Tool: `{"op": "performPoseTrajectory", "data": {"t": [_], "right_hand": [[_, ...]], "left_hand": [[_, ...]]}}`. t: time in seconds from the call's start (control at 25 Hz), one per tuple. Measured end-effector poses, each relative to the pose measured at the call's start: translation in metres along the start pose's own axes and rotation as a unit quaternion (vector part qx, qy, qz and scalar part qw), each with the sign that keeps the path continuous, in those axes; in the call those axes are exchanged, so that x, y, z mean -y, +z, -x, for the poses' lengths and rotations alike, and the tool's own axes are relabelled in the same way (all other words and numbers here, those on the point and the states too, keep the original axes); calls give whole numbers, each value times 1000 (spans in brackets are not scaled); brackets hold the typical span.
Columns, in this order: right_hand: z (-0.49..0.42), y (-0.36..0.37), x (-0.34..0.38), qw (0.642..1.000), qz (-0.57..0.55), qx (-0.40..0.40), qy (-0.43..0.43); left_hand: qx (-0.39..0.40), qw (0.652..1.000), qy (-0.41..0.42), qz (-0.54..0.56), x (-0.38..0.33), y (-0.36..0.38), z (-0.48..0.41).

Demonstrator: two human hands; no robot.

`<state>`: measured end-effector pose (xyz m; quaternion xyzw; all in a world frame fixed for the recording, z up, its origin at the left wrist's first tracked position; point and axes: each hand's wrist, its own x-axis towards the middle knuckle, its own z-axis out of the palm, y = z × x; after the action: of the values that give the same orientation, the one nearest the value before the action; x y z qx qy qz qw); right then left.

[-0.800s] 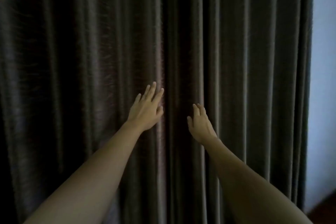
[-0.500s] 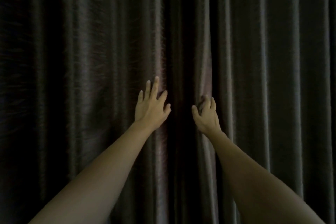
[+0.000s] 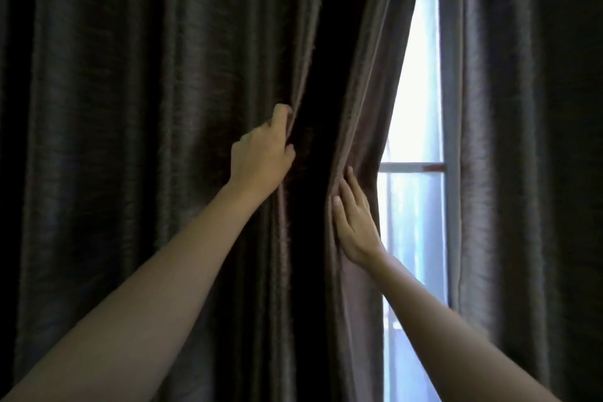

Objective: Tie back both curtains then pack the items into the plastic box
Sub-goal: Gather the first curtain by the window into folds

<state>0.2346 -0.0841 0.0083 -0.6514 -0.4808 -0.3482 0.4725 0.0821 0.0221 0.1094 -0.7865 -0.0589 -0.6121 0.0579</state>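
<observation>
Curtains are the matter now, and in the head view they fill nearly everything. My left hand [image 3: 261,157] is closed on a fold of the left curtain [image 3: 130,140], the fingers curled around its dark edge. My right hand [image 3: 355,222] lies flat and open against the inner edge of this same curtain, the fingers [image 3: 350,179] stretched upward and pressing on the cloth, holding nothing. Just beside it a narrow gap shows the bright window [image 3: 414,108] with its frame. The right curtain [image 3: 522,173] hangs straight on the far side of the gap, untouched. I judge the task is only at its beginning: no curtain is gathered or tied, I see no tie-back, and no plastic box or items are visible here.
</observation>
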Motion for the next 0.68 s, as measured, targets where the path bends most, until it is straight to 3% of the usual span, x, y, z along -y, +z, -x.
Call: {"op": "performPoseTrajectory", "data": {"t": [0.12,0.28,0.44,0.56,0.68], "right_hand": [[-6,26,14,999,-25,12,-32],[-14,51,34,996,-72,15,-43],[-21,74,48,996,-75,17,-45],[-26,90,58,995,-81,11,-51],[-30,107,66,994,-96,18,-53]], "left_hand": [[-5,999,9,40,8,-14,-14],[-1,988,-58,144,14,-21,-32],[-22,992,-57,110,14,-29,-48],[18,995,-52,87,6,-38,-68],[48,993,-67,-79,4,-34,-79]]}}
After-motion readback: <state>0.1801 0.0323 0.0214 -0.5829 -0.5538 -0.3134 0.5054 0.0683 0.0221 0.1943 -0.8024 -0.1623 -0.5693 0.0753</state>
